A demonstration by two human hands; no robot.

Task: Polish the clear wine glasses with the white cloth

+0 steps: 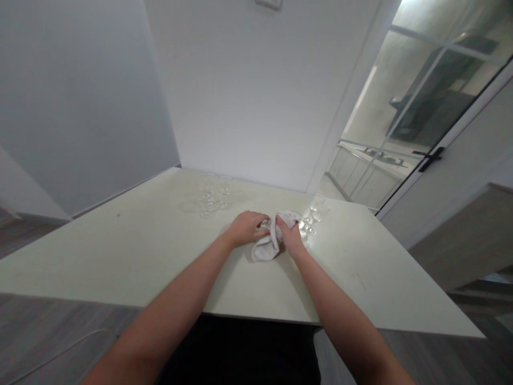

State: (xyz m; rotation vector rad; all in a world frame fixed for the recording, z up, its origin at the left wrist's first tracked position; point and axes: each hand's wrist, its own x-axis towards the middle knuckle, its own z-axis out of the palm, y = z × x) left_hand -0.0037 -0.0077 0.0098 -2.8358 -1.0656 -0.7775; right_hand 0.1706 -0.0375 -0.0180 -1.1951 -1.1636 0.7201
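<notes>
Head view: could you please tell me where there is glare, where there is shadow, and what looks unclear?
Head view: bright glare on the table beside the right-side glasses; head view: soft shadow next to the white cloth; head view: the left-side glasses look faint, outlines hard to separate; head view: the glazed panes lean, perhaps wide-angle distortion.

The person's left hand (pixel 248 227) holds a clear glass (pixel 265 225) above a white table (pixel 156 251); the right hand (pixel 290 236) grips a white cloth (pixel 265 250) that hides part of it. Clear stemmed glasses (pixel 208 195) stand farther back on the left, and another cluster of glassware (pixel 319 212) stands just beside the right hand. At right, a paned glass door (pixel 412 101) has a black handle (pixel 430 159).
</notes>
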